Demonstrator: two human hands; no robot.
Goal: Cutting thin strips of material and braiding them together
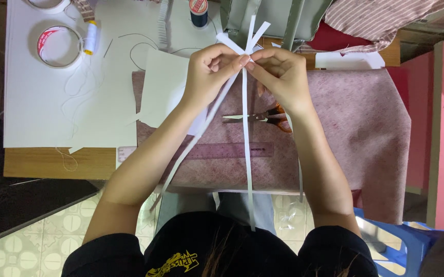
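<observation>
Left hand (213, 69): raised, fingers curled inward, thumb and forefinger in a pinch grip, tips toward 3 o'clock. Right hand (278, 72): raised opposite, fingers curled, pinch grip, tips toward 9 o'clock, touching the left. Forearms: bare, converging from 7 and 5 o'clock; dark short sleeves.

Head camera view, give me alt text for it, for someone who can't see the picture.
Seen from above, a person's left hand and right hand pinch crossed white paper strips together over a pinkish fabric sheet. Orange-handled scissors and a ruler lie below; tape rolls sit at upper left.
</observation>
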